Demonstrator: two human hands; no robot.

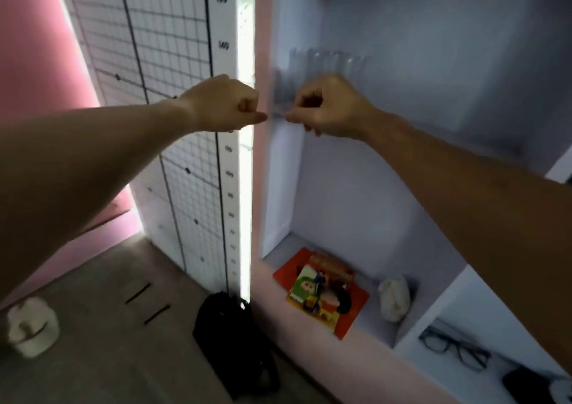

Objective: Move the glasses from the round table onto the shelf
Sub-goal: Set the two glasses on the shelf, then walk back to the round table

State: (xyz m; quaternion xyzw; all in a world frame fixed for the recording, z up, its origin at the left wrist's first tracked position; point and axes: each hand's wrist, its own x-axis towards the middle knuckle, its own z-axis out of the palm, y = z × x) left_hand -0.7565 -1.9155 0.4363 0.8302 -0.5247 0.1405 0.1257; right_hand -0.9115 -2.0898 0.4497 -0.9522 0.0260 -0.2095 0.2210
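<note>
Both my arms reach up to the white shelf unit. My left hand and my right hand are closed in pinches with their fingertips almost meeting at the shelf's left edge. Between them runs a thin grey, see-through object, heavily blurred, which looks like a clear pair of glasses. A smeared transparent shape shows just above my right hand at the upper shelf level. A black-framed pair of glasses lies in a lower right compartment. The round table is out of view.
A colourful booklet and a white lump lie on the lower shelf board. On the floor a black bag leans by a gridded height-chart panel. A white cap sits at the lower left.
</note>
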